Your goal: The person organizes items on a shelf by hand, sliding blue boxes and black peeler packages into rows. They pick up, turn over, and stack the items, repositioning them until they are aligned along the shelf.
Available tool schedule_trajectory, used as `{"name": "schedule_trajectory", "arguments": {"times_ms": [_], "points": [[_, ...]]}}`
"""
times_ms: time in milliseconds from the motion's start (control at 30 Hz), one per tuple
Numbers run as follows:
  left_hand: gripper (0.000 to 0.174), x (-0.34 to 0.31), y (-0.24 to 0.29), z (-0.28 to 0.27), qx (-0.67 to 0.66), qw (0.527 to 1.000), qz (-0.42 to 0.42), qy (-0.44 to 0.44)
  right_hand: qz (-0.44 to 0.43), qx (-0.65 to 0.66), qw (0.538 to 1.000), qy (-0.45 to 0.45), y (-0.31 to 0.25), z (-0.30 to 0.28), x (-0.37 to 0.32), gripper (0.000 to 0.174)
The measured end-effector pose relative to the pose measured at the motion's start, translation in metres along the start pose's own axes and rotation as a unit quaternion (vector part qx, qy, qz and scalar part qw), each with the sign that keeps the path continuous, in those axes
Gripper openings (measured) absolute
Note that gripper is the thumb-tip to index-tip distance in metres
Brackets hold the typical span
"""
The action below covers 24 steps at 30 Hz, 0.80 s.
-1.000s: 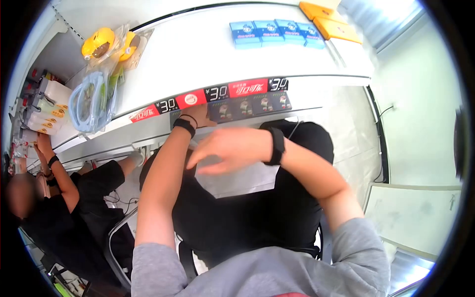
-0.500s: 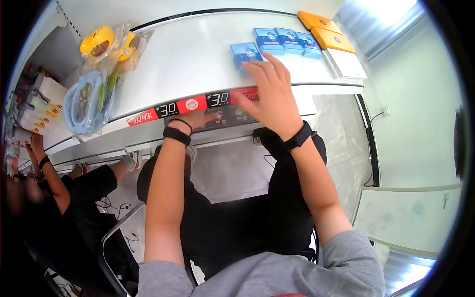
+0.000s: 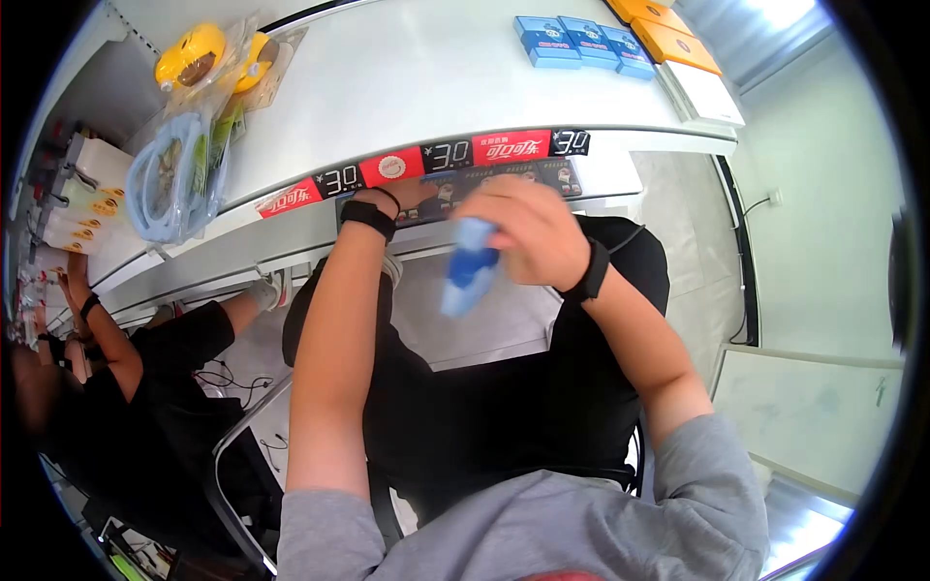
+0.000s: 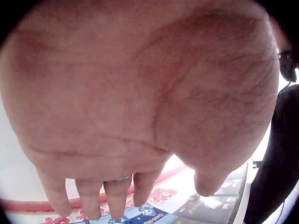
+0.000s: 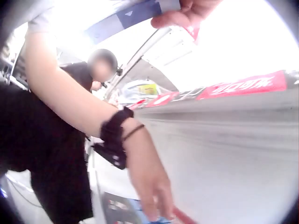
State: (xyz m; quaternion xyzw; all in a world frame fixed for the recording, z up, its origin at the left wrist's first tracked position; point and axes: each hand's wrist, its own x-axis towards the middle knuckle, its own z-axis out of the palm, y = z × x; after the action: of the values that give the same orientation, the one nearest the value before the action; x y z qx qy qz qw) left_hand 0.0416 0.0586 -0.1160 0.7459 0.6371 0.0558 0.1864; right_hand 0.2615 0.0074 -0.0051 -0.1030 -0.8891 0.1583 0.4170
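1. The right hand grasps a light-and-dark-blue box by one end, its fingers and thumb curled in a pinch. The box is tilted and blurred, held in the air just off the front edge of the white tabletop, above the seated person's lap.
2. The left hand reaches under the tabletop's front edge, into the lower shelf. Its palm fills the left wrist view; the fingers are extended and spread a little, grasping nothing visible, with a ring on one.
3. Its fingertips overlap some blue boxes on the lower shelf; whether they touch, I cannot tell. Dark boxes stretch along that shelf's front edge towards its right end.
4. Three more blue boxes stand in a row near the tabletop's back right corner, beside orange boxes and white boxes along the right edge.
5. Yellow toys lie near the back left corner; a bagged pale-blue ring-shaped item is near the front left corner.
6. A red-and-black price strip runs along the tabletop's front edge.
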Motion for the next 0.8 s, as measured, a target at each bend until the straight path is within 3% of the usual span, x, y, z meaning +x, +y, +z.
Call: {"name": "schedule_trajectory", "arguments": {"times_ms": [33, 67, 100, 133, 200, 267, 400, 467, 500, 600, 800], "points": [[0.05, 0.008, -0.004, 0.009, 0.028, 0.999, 0.002, -0.023, 0.069, 0.003, 0.995, -0.074, -0.003, 0.007, 0.001, 0.022], [0.052, 0.016, -0.007, 0.018, 0.056, 0.997, 0.006, -0.045, 0.07, 0.001, 0.995, -0.067, 0.0, 0.013, -0.002, 0.022], [0.054, 0.02, -0.008, 0.02, 0.085, 0.994, 0.009, -0.067, 0.128, -0.04, 0.975, -0.178, 0.009, 0.021, -0.009, 0.02], [0.073, 0.018, -0.003, 0.016, 0.085, 0.991, 0.0, -0.104, 0.185, -0.08, 0.937, -0.284, 0.02, 0.029, -0.017, 0.018], [0.092, 0.027, -0.021, 0.041, 0.076, 0.993, 0.039, -0.082, 0.186, -0.111, 0.898, -0.383, 0.064, 0.04, -0.045, 0.02], [0.1, 0.018, -0.008, 0.028, 0.089, 0.989, 0.026, -0.119, 0.23, -0.141, 0.827, -0.493, 0.091, 0.038, -0.044, 0.019], [0.119, 0.013, -0.003, 0.032, 0.148, 0.974, -0.024, -0.17, 0.239, -0.172, 0.855, -0.427, 0.139, 0.024, -0.053, 0.021], [0.12, 0.013, -0.012, 0.044, 0.173, 0.972, -0.017, -0.16, 0.253, -0.097, 0.923, -0.273, 0.158, 0.023, -0.065, 0.029], [0.117, 0.015, -0.016, 0.05, 0.176, 0.974, -0.009, -0.144, 0.473, -0.021, 0.822, -0.317, 0.115, -0.002, -0.018, 0.029], [0.111, 0.017, -0.019, 0.051, 0.17, 0.977, 0.0, -0.133, 0.447, 0.004, 0.878, -0.172, 0.169, 0.011, -0.043, 0.027], [0.102, 0.013, -0.012, 0.05, 0.178, 0.979, 0.018, -0.095, 0.424, -0.035, 0.895, -0.133, 0.206, 0.048, -0.07, 0.025]]}}
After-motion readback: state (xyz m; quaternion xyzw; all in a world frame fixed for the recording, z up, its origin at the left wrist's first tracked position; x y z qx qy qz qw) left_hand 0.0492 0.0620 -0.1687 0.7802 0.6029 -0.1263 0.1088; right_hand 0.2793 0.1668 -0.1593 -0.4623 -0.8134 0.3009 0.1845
